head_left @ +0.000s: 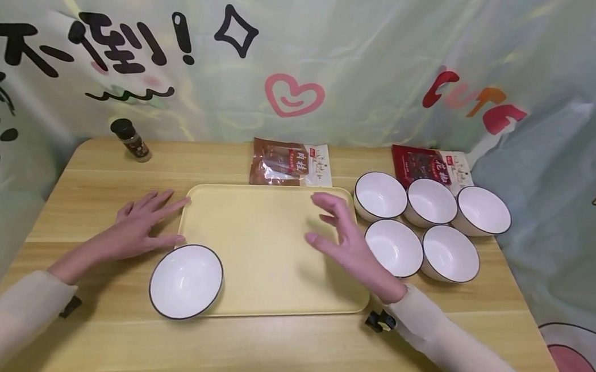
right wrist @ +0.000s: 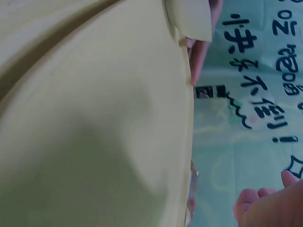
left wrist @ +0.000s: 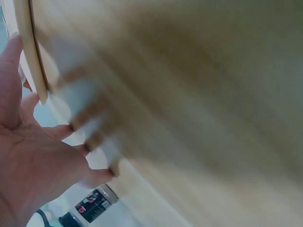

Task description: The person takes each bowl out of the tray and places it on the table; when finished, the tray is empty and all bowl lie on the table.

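A pale yellow rectangular tray (head_left: 268, 247) lies on the wooden table. My left hand (head_left: 134, 227), fingers spread, is at its left edge; the left wrist view has the thumb and index finger of that hand (left wrist: 42, 156) against the tray's rim (left wrist: 33, 56). A white dark-rimmed bowl (head_left: 186, 281) overlaps the tray's front left corner, just below the left thumb. Over the tray's right part hovers my right hand (head_left: 350, 246), its fingers loosely bent and nothing in them. The right wrist view catches part of this hand (right wrist: 272, 203) above the tray (right wrist: 104, 94).
Several matching white bowls (head_left: 394, 247) stand in two rows right of the tray, close to its edge. Behind are a brown spice packet (head_left: 279, 163) and a red one (head_left: 422, 166). A black-capped seasoning jar (head_left: 135, 145) stands at the back left. A printed curtain (head_left: 357, 59) hangs behind the table.
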Demonstrator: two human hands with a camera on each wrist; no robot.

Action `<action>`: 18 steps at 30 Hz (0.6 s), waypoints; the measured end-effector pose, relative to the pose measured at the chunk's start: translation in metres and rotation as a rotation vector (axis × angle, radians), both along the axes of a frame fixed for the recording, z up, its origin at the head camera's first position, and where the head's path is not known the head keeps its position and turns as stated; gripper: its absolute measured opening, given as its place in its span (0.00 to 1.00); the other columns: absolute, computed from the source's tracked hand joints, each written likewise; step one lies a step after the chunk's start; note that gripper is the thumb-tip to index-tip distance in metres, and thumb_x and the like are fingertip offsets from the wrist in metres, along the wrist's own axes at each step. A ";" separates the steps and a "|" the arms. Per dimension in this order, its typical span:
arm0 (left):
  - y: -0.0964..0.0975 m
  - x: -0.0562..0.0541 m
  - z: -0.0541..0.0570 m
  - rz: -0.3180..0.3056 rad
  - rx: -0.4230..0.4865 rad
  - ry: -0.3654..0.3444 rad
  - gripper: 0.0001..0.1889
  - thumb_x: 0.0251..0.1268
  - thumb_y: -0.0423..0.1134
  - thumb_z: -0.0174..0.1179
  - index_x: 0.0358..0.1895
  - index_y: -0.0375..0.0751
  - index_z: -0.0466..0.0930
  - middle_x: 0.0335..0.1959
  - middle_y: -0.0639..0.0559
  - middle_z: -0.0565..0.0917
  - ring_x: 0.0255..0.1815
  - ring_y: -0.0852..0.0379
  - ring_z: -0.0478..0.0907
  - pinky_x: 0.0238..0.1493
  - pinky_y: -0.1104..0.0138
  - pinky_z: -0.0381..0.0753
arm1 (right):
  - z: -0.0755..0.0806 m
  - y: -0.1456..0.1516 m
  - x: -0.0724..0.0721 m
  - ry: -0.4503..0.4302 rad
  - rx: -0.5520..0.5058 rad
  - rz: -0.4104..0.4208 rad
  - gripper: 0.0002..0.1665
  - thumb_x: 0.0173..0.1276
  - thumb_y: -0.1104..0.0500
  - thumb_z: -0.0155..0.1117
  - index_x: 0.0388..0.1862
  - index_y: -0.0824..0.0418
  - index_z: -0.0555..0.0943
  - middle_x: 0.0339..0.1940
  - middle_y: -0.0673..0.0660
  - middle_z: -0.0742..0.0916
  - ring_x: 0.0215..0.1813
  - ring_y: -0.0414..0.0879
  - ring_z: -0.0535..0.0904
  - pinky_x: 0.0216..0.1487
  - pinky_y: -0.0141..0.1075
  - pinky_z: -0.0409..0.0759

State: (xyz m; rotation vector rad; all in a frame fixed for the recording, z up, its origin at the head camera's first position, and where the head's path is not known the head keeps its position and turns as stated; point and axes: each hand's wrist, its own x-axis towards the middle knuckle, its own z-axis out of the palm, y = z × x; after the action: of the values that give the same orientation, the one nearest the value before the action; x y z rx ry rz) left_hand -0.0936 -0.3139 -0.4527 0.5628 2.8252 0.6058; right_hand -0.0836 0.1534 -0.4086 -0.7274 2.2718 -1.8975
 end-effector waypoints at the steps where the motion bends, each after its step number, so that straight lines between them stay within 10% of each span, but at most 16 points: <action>1: 0.000 0.000 0.001 -0.003 -0.007 -0.002 0.47 0.73 0.61 0.71 0.89 0.57 0.58 0.88 0.29 0.50 0.85 0.20 0.44 0.69 0.17 0.43 | -0.001 -0.004 0.000 -0.012 0.022 0.026 0.44 0.72 0.60 0.72 0.83 0.63 0.65 0.81 0.58 0.69 0.81 0.62 0.63 0.81 0.58 0.63; 18: -0.003 -0.004 0.000 -0.008 -0.061 0.012 0.50 0.72 0.64 0.70 0.90 0.59 0.54 0.88 0.28 0.49 0.84 0.20 0.45 0.69 0.16 0.44 | -0.022 -0.070 0.008 -0.116 0.284 0.320 0.76 0.55 0.44 0.91 0.92 0.43 0.50 0.87 0.45 0.59 0.85 0.42 0.57 0.81 0.56 0.62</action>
State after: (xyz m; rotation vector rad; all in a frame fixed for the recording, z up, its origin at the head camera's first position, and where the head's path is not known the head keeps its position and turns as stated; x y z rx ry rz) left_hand -0.0975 -0.3165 -0.4524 0.5681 2.8403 0.5151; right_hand -0.0754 0.0831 -0.4309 -0.8526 2.1377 -1.4044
